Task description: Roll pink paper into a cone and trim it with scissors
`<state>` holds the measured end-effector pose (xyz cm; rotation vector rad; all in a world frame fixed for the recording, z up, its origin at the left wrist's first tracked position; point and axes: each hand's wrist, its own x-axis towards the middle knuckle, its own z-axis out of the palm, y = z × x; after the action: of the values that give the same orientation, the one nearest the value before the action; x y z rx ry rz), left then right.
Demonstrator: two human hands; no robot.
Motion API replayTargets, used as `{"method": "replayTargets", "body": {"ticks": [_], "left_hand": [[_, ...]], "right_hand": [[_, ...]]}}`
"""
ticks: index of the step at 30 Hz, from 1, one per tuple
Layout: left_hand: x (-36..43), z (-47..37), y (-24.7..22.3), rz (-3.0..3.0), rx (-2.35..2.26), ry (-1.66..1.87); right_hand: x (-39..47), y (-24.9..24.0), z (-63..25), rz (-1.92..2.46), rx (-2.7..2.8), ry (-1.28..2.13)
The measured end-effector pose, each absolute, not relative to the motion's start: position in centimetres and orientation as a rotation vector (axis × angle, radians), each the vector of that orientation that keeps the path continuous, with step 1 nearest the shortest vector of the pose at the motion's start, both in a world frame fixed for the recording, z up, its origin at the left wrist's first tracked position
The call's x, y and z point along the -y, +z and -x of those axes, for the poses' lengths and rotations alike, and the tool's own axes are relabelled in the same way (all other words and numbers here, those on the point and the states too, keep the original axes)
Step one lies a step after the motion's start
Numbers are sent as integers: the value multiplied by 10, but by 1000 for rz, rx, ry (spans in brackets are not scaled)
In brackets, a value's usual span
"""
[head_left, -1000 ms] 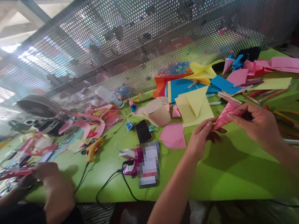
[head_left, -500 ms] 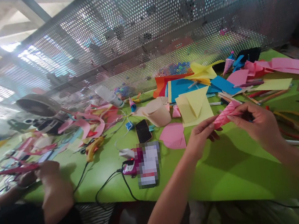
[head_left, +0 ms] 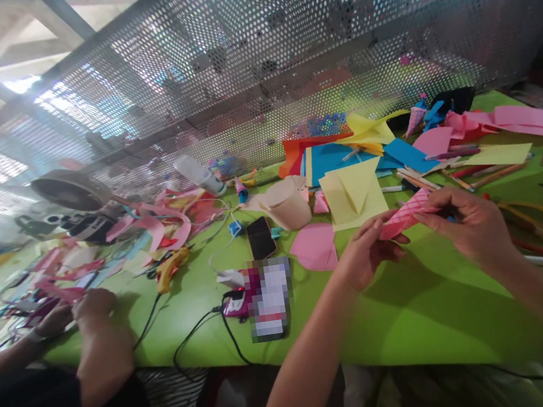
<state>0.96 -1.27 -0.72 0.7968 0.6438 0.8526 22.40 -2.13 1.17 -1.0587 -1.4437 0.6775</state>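
Observation:
A small pink paper cone with crossing lines drawn on it is held above the green table between my two hands. My left hand pinches its lower left end, the other fingers curled beneath. At the wider right end, my right hand grips the edge between thumb and fingers. Just behind the cone lie folded yellow paper sheets. A rounded pink paper piece lies flat to the left of my left hand.
A co-worker's hands handle pink paper at the left. On the green table are a yellow glue gun, phones, a paper roll, a white bottle and orange-handled scissors. A perforated metal screen stands behind.
The pink cone has shifted slightly left and turned in my fingers, showing more of its lined side. My left hand has opened a little beneath it. The co-worker's pink paper has moved.

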Motion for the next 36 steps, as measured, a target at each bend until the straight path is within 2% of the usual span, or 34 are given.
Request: {"method": "replayTargets", "body": {"ticks": [6,15,29,36], "left_hand": [[15,-12,-5,-785,-605,781],[15,-14,-7,-849,-763,866],[17,-20,-6,-1113,-1008,1005],[18,-23,-9,-1216,-1059,1030]], "right_hand": [[22,12,-225,998,1490,649],[21,14,-226,914,1516,736],[26,18,-223,1052,1638,324],[25,14,-223,1106,1581,437]]}}
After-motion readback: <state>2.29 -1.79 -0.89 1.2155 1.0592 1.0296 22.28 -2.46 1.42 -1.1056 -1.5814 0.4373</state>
